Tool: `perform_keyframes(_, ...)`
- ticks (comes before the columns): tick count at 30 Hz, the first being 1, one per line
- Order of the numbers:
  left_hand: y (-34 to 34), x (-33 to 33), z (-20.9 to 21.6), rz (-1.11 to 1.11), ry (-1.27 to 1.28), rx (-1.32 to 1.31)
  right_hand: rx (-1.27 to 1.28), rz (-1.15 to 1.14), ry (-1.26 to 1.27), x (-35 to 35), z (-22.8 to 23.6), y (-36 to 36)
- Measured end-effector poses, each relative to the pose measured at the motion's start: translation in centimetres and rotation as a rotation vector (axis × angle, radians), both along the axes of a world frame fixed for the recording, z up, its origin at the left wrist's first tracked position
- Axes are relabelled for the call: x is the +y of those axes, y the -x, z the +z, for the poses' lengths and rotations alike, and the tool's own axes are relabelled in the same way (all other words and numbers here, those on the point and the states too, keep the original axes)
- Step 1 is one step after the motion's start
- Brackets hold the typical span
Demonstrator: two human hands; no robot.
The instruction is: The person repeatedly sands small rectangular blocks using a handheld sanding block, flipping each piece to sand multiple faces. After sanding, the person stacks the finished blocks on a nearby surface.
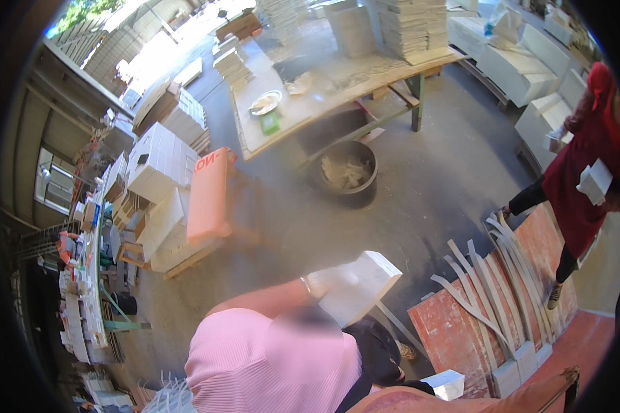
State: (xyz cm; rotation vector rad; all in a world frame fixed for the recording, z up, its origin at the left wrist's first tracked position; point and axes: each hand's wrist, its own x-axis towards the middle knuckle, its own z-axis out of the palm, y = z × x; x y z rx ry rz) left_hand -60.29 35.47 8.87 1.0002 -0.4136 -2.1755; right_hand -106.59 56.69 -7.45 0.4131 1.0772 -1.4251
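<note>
Neither my left hand nor my right hand shows in the head view. Close by at the bottom, a co-worker in a ribbed pink top (255, 358) stretches one arm out to the right. That person's hand, in a pale glove (328, 282), grips a flat white block (364, 289). A second white block (446, 385) lies low, beside a dark fold of cloth; what bears it is hidden. Right of it, pale flat strips (486, 292) lie across a worn red board (437, 320), with white blocks (523, 359) at their near ends.
A black tub (366, 194) with pale scraps stands on the floor, before a worktable (337, 89) bearing white stacks. An orange cover (210, 196) drapes white boxes (160, 162) at left. Another co-worker in dark red (579, 182) stands at right. A reddish edge (517, 403) crosses the bottom.
</note>
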Motion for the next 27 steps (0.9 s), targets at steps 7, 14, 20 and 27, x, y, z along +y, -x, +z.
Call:
perform_keyframes(7,-17.3,2.3,0.1,0.234,0.024,-0.178,-0.019,0.151,0.069,-8.0,2.6,-8.9)
perform_keyframes(14,-24.6,9.2,-0.6,0.693,-0.118,-0.026,-0.061,0.328,0.155,-12.8,4.2,-12.9)
perform_keyframes(20,-30.9,12.7,-2.7,0.902,0.061,-0.01,-0.089,0.41,0.243,-16.8,5.1,-16.8)
perform_keyframes(27,-43.0,11.4,-4.0,0.94,-0.032,-0.057,-0.142,0.414,0.341,-20.7,5.3,-28.1)
